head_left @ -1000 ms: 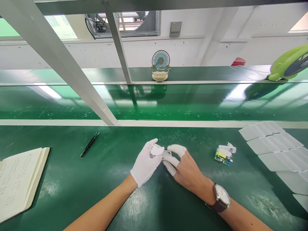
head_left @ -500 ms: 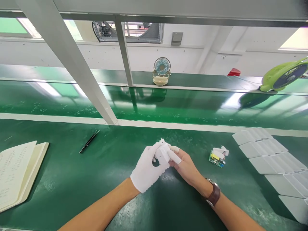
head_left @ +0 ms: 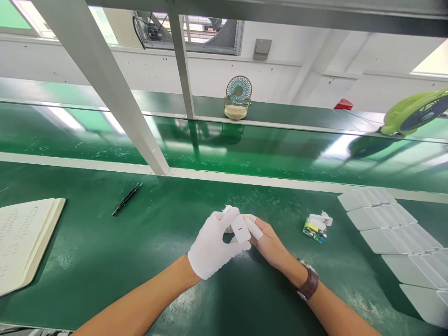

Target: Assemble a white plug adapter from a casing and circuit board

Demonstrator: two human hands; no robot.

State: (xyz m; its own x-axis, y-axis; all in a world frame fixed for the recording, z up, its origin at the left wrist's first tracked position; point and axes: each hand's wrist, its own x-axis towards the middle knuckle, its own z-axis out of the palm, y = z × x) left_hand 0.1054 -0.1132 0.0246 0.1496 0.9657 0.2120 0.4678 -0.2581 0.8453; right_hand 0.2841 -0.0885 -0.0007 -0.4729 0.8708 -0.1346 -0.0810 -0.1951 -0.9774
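My left hand [head_left: 212, 247] and right hand [head_left: 268, 240] pinch the white charger shell [head_left: 240, 228] closed-fingered (gloves are slick); it could slip onto the counter [head_left: 105, 252].

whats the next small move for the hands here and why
Probably press the white casing fully shut: both the left hand and right hand pinch it above the bench, and a circuit board lies waiting to the right.
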